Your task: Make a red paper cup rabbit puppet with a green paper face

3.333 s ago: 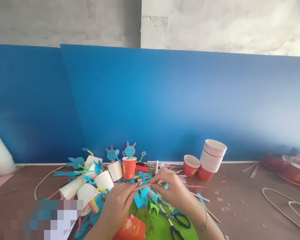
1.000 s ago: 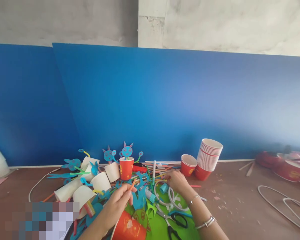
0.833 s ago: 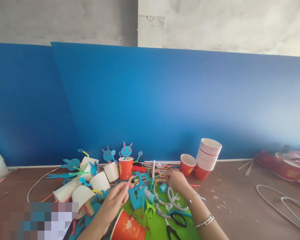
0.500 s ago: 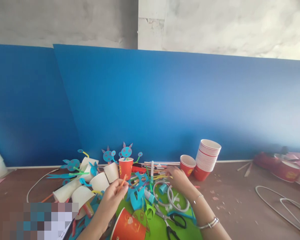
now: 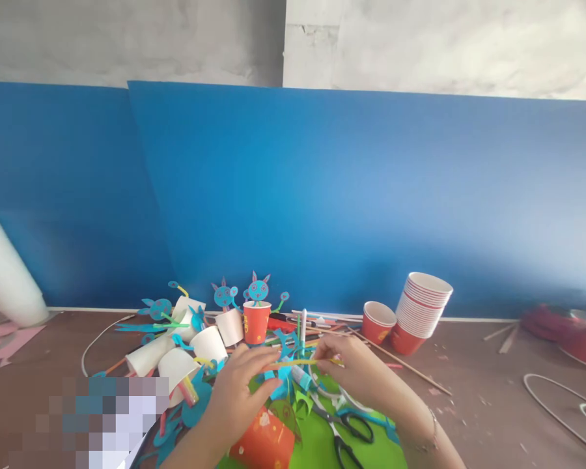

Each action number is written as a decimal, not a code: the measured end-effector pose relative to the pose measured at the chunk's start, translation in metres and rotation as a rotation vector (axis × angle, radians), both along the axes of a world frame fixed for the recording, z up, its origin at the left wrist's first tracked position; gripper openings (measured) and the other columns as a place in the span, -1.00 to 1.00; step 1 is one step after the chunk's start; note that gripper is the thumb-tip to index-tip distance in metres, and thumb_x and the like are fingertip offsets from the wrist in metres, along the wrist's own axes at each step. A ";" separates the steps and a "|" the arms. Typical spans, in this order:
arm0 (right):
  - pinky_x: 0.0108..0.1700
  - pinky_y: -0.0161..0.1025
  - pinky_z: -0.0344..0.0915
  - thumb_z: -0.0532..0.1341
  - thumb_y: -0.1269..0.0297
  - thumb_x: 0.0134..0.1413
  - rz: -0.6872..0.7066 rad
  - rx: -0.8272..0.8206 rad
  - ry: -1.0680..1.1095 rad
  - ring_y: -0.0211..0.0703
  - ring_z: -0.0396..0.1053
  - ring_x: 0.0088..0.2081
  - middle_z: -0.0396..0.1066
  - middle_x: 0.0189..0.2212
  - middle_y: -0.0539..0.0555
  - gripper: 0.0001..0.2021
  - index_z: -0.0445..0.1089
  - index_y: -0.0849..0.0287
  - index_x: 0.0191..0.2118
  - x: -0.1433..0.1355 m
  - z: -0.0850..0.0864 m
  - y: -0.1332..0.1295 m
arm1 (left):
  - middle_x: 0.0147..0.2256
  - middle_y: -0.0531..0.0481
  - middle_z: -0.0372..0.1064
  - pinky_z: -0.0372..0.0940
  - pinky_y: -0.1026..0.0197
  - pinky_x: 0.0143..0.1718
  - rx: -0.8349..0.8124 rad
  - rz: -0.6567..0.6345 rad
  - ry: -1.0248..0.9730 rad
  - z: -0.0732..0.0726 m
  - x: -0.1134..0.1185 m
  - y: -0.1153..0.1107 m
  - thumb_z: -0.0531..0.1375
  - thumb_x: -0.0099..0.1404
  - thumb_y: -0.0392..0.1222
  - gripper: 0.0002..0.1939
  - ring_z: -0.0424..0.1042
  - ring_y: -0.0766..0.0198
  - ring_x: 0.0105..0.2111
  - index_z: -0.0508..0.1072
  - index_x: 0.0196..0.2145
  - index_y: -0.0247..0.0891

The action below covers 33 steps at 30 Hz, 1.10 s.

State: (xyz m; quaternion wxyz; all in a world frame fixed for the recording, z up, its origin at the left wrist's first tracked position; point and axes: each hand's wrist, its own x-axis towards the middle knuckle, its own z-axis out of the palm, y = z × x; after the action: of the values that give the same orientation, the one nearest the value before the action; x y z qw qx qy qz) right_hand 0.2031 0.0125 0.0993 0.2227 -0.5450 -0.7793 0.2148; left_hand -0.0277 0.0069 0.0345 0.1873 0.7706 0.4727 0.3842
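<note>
My left hand (image 5: pixel 239 387) is closed around one end of a thin orange straw (image 5: pixel 274 366). My right hand (image 5: pixel 339 358) pinches a thin yellow straw (image 5: pixel 305 362). Between the hands the two colours run in one line; I cannot tell whether the ends are joined or only overlap. Below my left hand a red paper cup (image 5: pixel 266 440) lies tipped on a green sheet (image 5: pixel 317 449). Black-handled scissors (image 5: pixel 344 426) rest open on the same sheet, beside a glue stick (image 5: pixel 301 376) and blue paper cut-outs (image 5: pixel 284 342).
Behind the hands stands a red cup (image 5: pixel 256 324) with a blue paper animal. White cups (image 5: pixel 209 343) lie heaped at left. Toward the right are a single red cup (image 5: pixel 378 321), a tall cup stack (image 5: pixel 424 306), a wooden stick (image 5: pixel 410 367) and a white cable (image 5: pixel 551 397). A blue panel (image 5: pixel 322 195) borders the table.
My right hand has drawn back from the pile of sticks with a yellow straw and come closer to my left hand. A wooden stick now lies across the table at right. The view has shifted left.
</note>
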 end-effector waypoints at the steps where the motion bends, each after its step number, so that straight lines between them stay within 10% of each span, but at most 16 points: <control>1: -0.32 -0.31 0.21 0.15 0.44 -0.01 0.025 -0.010 0.038 -0.18 0.41 -0.34 0.51 -0.42 -0.01 -0.88 0.42 0.12 -0.42 -0.005 0.000 -0.002 | -0.19 -0.04 0.53 0.34 0.07 -0.11 0.000 -0.012 0.027 0.001 0.001 -0.001 0.22 0.21 -0.18 -0.75 0.42 0.11 -0.15 0.53 -0.13 -0.08; 33: -0.21 -0.22 0.12 0.19 0.49 0.06 0.210 0.250 -0.115 -0.17 0.38 -0.42 0.50 -0.52 -0.01 -0.82 0.49 0.09 -0.42 -0.043 -0.019 -0.015 | -0.45 -0.02 0.45 0.10 0.21 -0.43 0.308 -0.190 0.288 0.000 -0.002 -0.005 -0.01 0.34 -0.31 -0.75 0.27 0.18 -0.41 0.48 -0.22 -0.21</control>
State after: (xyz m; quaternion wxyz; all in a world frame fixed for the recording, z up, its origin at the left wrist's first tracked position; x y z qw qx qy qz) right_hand 0.1601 -0.0020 0.0803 0.2200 -0.4402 -0.8640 0.1067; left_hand -0.0297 0.0017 0.0350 0.0331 0.8781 0.3557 0.3184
